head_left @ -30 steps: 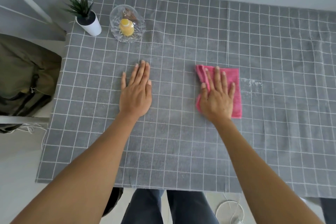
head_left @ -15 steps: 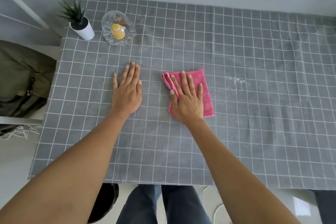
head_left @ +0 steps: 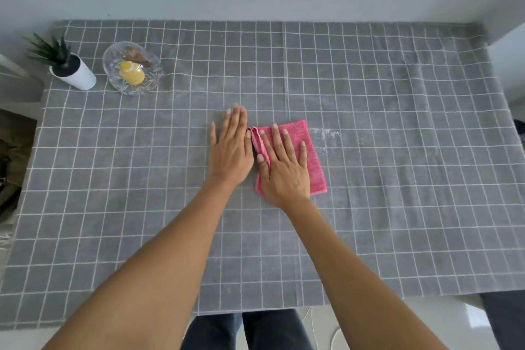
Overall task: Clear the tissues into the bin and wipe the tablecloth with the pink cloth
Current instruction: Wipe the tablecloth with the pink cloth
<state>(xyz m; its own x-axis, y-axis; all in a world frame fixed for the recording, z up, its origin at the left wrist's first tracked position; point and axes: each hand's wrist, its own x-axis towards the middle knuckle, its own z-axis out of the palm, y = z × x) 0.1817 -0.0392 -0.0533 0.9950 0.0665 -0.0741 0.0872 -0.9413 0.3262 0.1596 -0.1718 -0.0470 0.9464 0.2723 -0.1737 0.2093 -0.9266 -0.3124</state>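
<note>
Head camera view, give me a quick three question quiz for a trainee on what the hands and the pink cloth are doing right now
1. True or false: the right hand lies flat on the pink cloth with straight fingers.
2. Multiple choice: what does the left hand rest on? A) the glass bowl B) the bare tablecloth beside the cloth C) the potted plant
3. Fill in: the whitish smear on the tablecloth lies just to the ____ of the cloth, as the person sees it.

Key
1. True
2. B
3. right
</note>
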